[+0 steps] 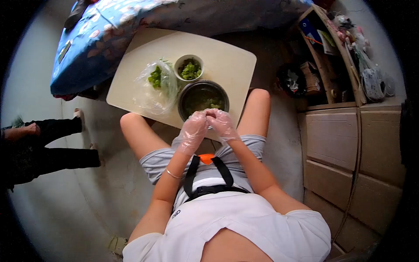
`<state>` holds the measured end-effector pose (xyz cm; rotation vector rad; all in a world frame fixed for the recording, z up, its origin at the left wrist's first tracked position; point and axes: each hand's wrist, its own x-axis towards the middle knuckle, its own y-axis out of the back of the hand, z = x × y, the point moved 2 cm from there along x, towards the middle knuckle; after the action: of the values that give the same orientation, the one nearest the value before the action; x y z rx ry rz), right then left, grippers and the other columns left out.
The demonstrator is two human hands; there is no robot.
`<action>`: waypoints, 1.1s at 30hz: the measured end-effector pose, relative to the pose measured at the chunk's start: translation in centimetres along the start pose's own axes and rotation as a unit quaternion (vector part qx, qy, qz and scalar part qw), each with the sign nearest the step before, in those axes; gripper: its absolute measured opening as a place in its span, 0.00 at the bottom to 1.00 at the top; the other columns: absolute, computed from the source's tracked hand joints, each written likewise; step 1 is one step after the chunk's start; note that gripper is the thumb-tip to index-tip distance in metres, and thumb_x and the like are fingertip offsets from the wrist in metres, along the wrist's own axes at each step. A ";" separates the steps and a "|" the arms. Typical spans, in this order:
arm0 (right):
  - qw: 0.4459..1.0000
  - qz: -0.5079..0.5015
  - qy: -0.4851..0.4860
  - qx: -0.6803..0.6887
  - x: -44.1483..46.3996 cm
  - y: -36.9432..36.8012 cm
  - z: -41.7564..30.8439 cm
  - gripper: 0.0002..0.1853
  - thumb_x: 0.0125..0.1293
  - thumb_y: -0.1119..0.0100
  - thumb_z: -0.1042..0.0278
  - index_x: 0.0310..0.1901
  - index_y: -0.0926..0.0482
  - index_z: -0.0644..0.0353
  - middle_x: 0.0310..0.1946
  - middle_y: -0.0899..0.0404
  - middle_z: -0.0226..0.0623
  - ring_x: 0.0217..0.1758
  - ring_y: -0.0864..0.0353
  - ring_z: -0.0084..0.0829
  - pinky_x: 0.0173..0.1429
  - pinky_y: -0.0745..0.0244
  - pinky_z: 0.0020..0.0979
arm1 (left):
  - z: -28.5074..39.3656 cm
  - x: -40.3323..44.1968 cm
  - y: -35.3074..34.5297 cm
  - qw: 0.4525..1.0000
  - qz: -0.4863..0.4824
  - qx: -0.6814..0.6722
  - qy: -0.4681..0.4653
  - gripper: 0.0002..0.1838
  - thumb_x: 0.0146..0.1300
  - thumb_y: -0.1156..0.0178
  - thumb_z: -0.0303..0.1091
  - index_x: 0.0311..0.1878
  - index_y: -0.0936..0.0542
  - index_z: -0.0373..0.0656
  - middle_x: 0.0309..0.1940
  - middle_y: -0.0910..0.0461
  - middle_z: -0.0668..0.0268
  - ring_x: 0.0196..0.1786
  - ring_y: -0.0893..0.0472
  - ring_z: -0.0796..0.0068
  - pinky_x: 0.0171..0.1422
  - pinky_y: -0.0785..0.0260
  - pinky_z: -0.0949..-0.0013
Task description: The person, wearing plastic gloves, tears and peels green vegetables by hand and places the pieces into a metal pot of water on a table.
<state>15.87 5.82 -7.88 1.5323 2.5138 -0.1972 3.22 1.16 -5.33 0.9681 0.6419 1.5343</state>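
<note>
My left hand [194, 130] and my right hand [221, 124], both in clear plastic gloves, meet at the near rim of a dark metal bowl [180, 106]. Their fingers are pinched together, and whatever is between them is hidden or too small to name. Liquid fills part of the metal bowl, with small green pieces [214, 106] in it. Just beyond it stands a white bowl [176, 70] holding chopped-looking green pieces [190, 70]. To the left lies a clear plastic bag [150, 98] with more green pieces [155, 77] inside.
The pale table [222, 54] stands between my knees. Behind it is a bed with a blue flowered cover [94, 48]. Another person in dark trousers [65, 131] is at the left. A wooden shelf [321, 72], a dark bin [291, 81] and brown cabinets [331, 139] are on the right.
</note>
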 end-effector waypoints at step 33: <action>0.989 -0.064 -0.081 0.101 1.4 1.0 -1.7 0.10 0.60 0.41 0.73 0.42 0.20 0.68 0.34 0.19 0.35 0.32 0.20 0.23 0.38 0.23 0.24 | -0.5 0.4 3.2 0.898 -0.050 -0.390 0.199 0.08 0.67 0.43 0.29 0.42 0.20 0.34 0.27 0.23 0.67 0.26 0.26 0.82 0.30 0.32 0.76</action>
<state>15.96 7.81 -6.57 1.3582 2.5270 -0.5875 1.17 0.97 -2.86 0.0087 0.2834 1.6963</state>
